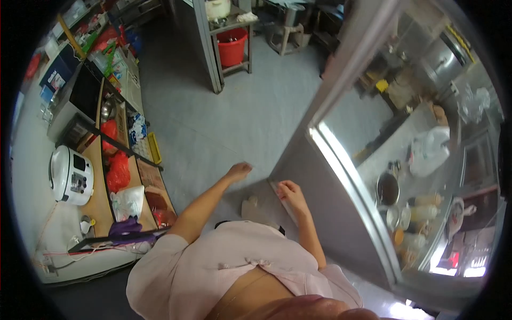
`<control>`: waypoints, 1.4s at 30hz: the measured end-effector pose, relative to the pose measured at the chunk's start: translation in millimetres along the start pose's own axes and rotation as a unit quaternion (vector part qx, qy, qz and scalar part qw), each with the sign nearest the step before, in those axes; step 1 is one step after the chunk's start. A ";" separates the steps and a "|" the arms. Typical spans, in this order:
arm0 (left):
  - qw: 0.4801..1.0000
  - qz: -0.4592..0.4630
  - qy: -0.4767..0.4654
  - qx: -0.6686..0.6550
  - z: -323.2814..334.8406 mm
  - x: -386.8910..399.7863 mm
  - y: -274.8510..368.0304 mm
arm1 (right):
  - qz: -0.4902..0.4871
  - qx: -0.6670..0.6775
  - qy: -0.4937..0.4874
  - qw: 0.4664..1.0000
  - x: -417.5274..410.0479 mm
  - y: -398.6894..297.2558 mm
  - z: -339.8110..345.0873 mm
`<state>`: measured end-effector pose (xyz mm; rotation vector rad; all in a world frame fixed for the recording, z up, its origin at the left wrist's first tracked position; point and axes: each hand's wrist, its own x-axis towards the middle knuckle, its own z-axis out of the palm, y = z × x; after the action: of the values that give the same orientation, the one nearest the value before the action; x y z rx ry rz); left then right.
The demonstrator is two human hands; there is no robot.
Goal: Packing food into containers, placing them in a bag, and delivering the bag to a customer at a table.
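Observation:
My left hand (239, 172) hangs in the air over the grey floor (208, 120), its fingers loosely bent. No object shows in it. My right hand (293, 195) is also empty, fingers slightly curled and apart. It is nearest the grey lower panel (332, 200) of a glazed metal partition on the right; whether it touches the panel I cannot tell. Below my hands, part of a shoe (251, 209) shows beyond my light shirt (240, 244).
A shelf unit along the left wall holds a white rice cooker (73, 176), red plastic bags (119, 171) and a microwave oven (84, 92). A yellow basket (153, 148) sits at its edge. Ahead, a red bucket (232, 48) stands under a metal table. Bottles (424, 213) show behind glass.

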<state>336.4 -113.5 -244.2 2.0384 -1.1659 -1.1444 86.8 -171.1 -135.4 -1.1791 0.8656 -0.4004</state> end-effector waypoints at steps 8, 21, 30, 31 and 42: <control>0.954 -0.277 0.091 -0.062 -56.0 -31.2 -256.6 | -0.031 -0.093 -0.211 0.973 264.2 -101.0 121.1; 0.979 -0.203 -0.018 -0.024 -250.2 233.0 -217.5 | 0.080 -0.053 0.063 0.993 485.0 -117.8 25.1; 0.967 -0.201 0.077 -0.135 -375.0 513.8 -75.0 | 0.162 0.060 0.287 0.942 478.5 -89.2 -97.5; 0.970 -0.187 0.078 -0.133 -373.2 529.0 -64.5 | 0.159 0.077 0.298 0.938 481.1 -88.2 -104.9; 0.994 -0.040 -0.067 0.071 -298.4 589.1 22.6 | 0.159 0.019 0.197 0.967 621.3 -149.6 -160.8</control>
<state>743.9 -628.3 -318.7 2.1589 -1.2733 -1.2871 376.2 -751.8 -250.7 -0.9158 1.3662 -0.3906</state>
